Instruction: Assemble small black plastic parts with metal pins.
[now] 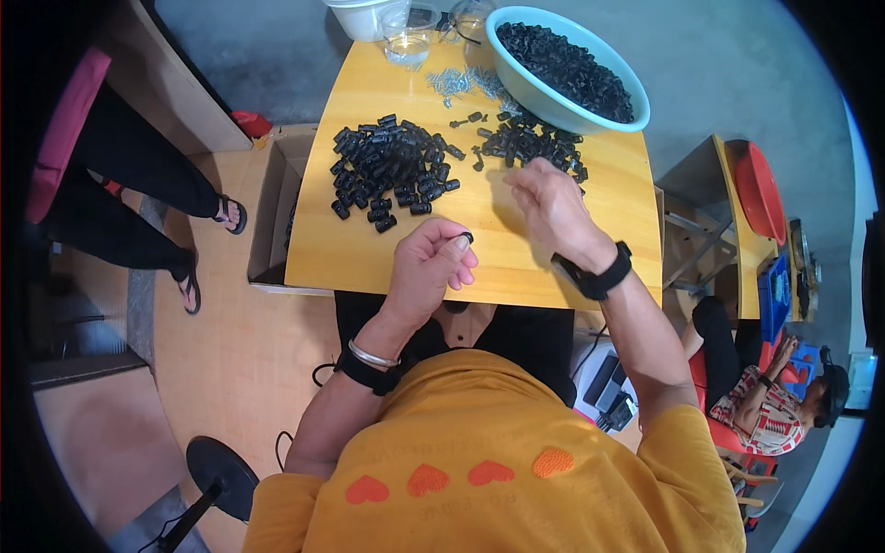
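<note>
At the table's near edge, my left hand (430,265) pinches a small black plastic part (467,237) between thumb and forefinger. My right hand (556,210) hovers over the table further right, its fingers drawn together beside a loose heap of small black plastic pieces (530,146). Whether anything sits between those fingertips cannot be made out. Beyond my left hand lies a larger pile of short black cylindrical plastic parts (392,164). Small silver metal pieces, looking like springs (452,83), are scattered behind the black heap.
A light-blue basin (502,78) full of black pieces stands at the table's far right. Next to the springs is a clear plastic cup (408,48), with a white tub (359,20) behind. A person stands at left (120,175); another sits at right (765,405). A cardboard box (267,235) adjoins the table.
</note>
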`<state>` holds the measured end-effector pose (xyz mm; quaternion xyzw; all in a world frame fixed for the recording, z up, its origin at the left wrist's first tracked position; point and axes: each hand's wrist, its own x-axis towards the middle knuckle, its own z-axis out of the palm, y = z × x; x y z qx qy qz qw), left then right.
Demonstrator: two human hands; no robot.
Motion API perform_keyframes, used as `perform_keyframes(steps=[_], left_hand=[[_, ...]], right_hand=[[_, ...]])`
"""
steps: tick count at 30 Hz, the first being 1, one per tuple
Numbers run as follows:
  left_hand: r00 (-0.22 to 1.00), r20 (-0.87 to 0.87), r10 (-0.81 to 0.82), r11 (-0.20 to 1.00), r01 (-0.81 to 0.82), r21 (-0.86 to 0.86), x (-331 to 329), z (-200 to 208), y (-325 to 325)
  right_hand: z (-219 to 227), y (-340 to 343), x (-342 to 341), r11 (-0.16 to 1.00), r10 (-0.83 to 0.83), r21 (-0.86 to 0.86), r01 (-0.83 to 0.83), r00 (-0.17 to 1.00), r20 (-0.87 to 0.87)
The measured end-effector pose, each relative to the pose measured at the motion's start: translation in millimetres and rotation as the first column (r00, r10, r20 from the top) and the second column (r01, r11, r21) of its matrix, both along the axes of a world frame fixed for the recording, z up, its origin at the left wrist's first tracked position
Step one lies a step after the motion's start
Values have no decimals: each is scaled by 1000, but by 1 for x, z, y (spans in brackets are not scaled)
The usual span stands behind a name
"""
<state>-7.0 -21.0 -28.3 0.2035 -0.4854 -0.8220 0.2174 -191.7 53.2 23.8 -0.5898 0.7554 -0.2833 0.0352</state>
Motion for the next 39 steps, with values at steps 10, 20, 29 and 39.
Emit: perform_keyframes(steps=[10, 20, 29, 39], left_hand=[[998, 9, 55, 998, -56, 27, 1, -6, -6], [998, -63, 23, 999, -20, 37, 4, -10, -10], [999, -13, 36, 993, -34, 112, 6, -7, -7], [989, -122, 82, 977, -56, 204, 5, 13, 16]], right_hand=[[-25, -46, -11, 993, -36, 115, 42, 998, -48], [-31, -60, -6, 956, -74, 276, 94, 994, -79], [8, -9, 44, 996, -63, 84, -25, 454, 889], [5, 17, 66, 994, 31, -60, 95, 274, 961]])
